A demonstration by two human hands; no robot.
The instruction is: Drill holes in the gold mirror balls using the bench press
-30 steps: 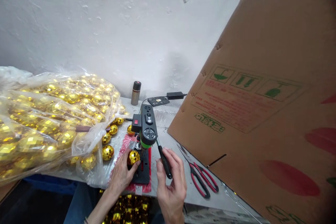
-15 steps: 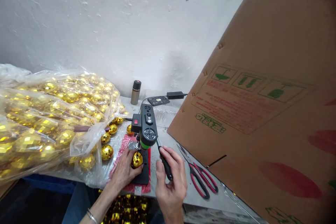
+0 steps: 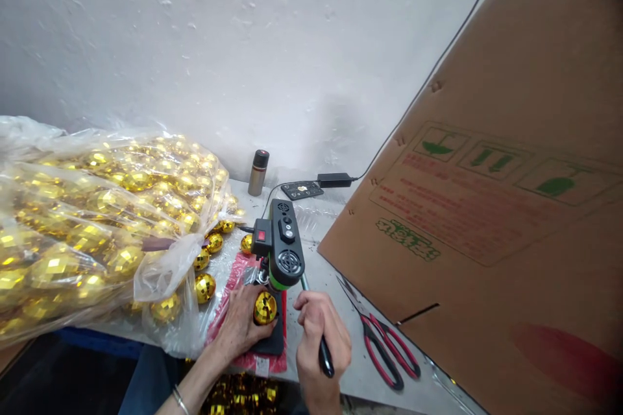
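My left hand [image 3: 241, 327] grips a faceted gold ball [image 3: 265, 307] and holds it on the black base under the head of a small black bench machine [image 3: 283, 246]. My right hand [image 3: 321, 334] is wrapped round the machine's black lever handle [image 3: 324, 356], which is tilted down towards me. The machine stands on a red sheet [image 3: 233, 285] on the grey table [image 3: 350, 369]. A big clear plastic bag of gold balls [image 3: 97, 220] lies at the left, with a few loose gold balls [image 3: 204, 287] spilled beside the machine.
Red-handled scissors [image 3: 384, 343] lie on the table right of my right hand. A large cardboard box [image 3: 487, 207] leans in from the right. A small grey canister [image 3: 259, 172], a black control pad [image 3: 302, 190] and a power adapter [image 3: 335, 179] sit by the white wall. More gold balls [image 3: 243, 395] lie below the table edge.
My right hand has closed fully round the lever and pulled it down towards me. My left hand has shifted the gold ball further in under the machine head. The view moved slightly.
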